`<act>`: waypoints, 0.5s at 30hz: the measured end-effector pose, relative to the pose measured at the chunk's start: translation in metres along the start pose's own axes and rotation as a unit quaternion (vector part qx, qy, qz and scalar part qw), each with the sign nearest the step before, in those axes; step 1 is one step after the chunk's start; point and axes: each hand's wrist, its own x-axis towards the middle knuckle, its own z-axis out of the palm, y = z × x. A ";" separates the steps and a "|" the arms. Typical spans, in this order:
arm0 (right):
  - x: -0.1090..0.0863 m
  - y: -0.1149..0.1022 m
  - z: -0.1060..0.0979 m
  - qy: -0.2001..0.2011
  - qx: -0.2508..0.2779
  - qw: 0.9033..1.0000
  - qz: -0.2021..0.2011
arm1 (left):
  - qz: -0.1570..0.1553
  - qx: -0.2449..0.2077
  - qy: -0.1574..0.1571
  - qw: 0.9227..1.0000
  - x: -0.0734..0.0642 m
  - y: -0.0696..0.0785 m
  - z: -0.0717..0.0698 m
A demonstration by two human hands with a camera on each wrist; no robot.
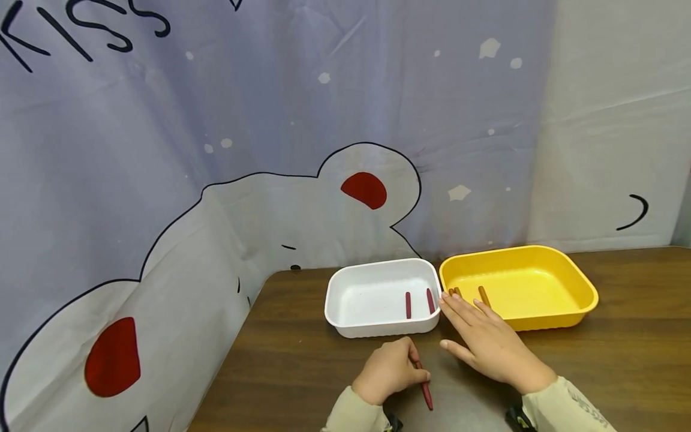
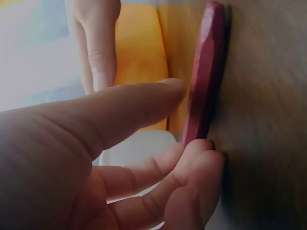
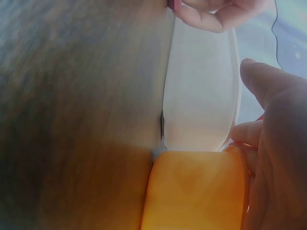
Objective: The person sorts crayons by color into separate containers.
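Note:
Near the table's front my left hand (image 1: 390,367) has its thumb and curled fingers about a dark red crayon (image 1: 425,387). Close up in the left wrist view, the faceted crayon (image 2: 206,72) is close along the table, its lower end among the fingers. My right hand (image 1: 488,339) reaches over the near left rim of the yellow tray (image 1: 585,300), fingers extended and thumb apart. Several brown crayons (image 1: 483,295) lie in that tray, partly hidden by the hand. Two dark red crayons (image 1: 408,305) lie in the white tray (image 1: 345,330).
The two trays stand side by side at the back of the brown wooden table (image 1: 281,354), nearly touching. Behind them hangs a printed cloth (image 1: 302,120), which also runs down along the table's left side.

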 end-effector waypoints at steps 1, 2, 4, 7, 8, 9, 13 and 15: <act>0.000 0.000 0.000 0.002 -0.001 1.000 -0.001 | 0.002 0.003 0.002 1.000 0.000 0.000 0.000; 0.000 0.000 0.000 0.003 -0.002 1.000 -0.003 | 0.005 0.007 0.004 1.000 0.000 0.000 0.001; 0.000 0.000 0.000 0.005 -0.003 1.000 -0.005 | 0.009 0.013 0.005 1.000 0.000 0.000 0.001; -0.001 0.001 -0.001 0.005 -0.005 1.000 -0.007 | 0.015 0.004 -0.003 1.000 0.000 0.000 -0.001; -0.001 0.001 -0.001 0.005 -0.005 1.000 -0.007 | 0.018 -0.002 -0.007 1.000 -0.001 0.000 -0.002; 0.000 0.001 -0.001 0.005 -0.004 1.000 -0.007 | 0.020 -0.008 -0.012 1.000 -0.001 -0.001 -0.003; 0.000 0.001 0.000 0.003 -0.003 1.000 -0.006 | 0.035 -0.017 -0.024 0.999 -0.001 -0.001 -0.005; 0.000 0.001 0.000 0.001 -0.001 1.000 -0.005 | 0.045 -0.007 -0.026 0.999 -0.001 -0.001 -0.006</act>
